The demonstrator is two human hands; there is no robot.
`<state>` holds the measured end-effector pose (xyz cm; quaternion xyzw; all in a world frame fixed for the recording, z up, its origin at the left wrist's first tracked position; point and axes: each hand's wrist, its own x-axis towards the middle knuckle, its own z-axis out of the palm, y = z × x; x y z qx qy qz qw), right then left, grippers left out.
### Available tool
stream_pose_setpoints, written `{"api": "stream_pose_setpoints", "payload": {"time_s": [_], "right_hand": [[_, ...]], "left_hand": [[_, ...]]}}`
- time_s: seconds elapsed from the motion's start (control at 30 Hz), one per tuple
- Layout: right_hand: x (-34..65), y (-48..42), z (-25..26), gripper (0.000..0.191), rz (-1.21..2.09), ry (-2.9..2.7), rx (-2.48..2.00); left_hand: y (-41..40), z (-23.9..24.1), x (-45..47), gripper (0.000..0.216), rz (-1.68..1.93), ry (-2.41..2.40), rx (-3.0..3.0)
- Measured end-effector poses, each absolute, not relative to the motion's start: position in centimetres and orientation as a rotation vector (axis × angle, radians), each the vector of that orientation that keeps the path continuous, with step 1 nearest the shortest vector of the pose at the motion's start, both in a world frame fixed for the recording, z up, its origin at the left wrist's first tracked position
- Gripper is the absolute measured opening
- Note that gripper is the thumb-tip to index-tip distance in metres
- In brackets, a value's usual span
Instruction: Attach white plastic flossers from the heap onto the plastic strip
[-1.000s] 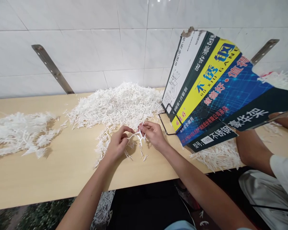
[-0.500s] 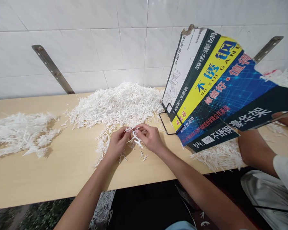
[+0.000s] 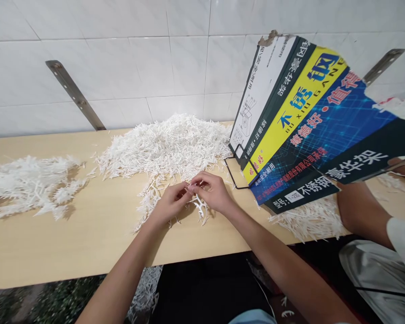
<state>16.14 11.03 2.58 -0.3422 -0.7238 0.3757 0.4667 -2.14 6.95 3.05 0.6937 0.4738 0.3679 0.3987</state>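
My left hand (image 3: 170,203) and my right hand (image 3: 214,193) meet over the wooden tabletop (image 3: 87,234), fingers pinched together on a small branched white plastic piece (image 3: 198,204) that hangs between them. Just behind the hands lies a big heap of white plastic sticks (image 3: 165,146). Loose sticks (image 3: 148,202) are scattered under and left of my left hand.
A second pile of white pieces (image 3: 27,186) lies at the left. A printed cardboard box (image 3: 307,121) leans on a wire stand (image 3: 234,173) at the right. Another person's arm (image 3: 359,209) rests beyond it, with more sticks (image 3: 307,220). A tiled wall with metal brackets (image 3: 76,96) stands behind.
My hands have drawn closer together and sunk slightly towards the table. The white piece was stretched between them and now hangs below my right fingers.
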Motion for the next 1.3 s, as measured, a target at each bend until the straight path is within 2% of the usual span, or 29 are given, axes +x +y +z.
{"api": "stream_pose_setpoints", "payload": {"time_s": [0.13, 0.23, 0.43, 0.5, 0.57, 0.73, 1.03, 1.2, 1.3], "right_hand": [[15.4, 10.7, 2.2, 0.021, 1.08, -1.569, -0.883], [15.0, 10.2, 2.2, 0.02, 1.11, -1.522, -0.879], [15.6, 9.9, 3.0, 0.008, 0.58, -1.855, -0.851], [16.0, 10.2, 3.3, 0.015, 0.495, -1.923, -0.797], [16.3, 10.7, 3.4, 0.027, 0.548, -2.008, -0.708], [16.4, 11.0, 2.7, 0.025, 0.924, -2.047, -0.646], [15.9, 12.2, 0.6, 0.054, 0.982, -1.186, -1.06], [16.0, 11.8, 1.5, 0.038, 0.89, -1.615, -0.938], [16.3, 11.3, 2.3, 0.043, 0.89, -1.743, -0.789]], "left_hand": [[6.9, 3.1, -2.0, 0.035, 0.938, 1.216, 1.694], [7.1, 2.7, -1.9, 0.035, 0.891, 1.264, 1.711], [7.0, 2.7, -2.0, 0.029, 0.797, 1.216, 1.836], [6.8, 2.9, -2.1, 0.028, 0.789, 1.185, 1.824], [6.7, 3.1, -2.2, 0.03, 0.79, 1.182, 1.813], [6.7, 3.1, -2.4, 0.031, 0.757, 1.145, 1.853], [6.4, 3.3, -2.9, 0.032, 0.741, 1.128, 1.844], [6.5, 3.0, -3.1, 0.038, 0.86, 1.175, 1.749], [6.6, 2.9, -3.0, 0.04, 0.85, 1.199, 1.739]]}}
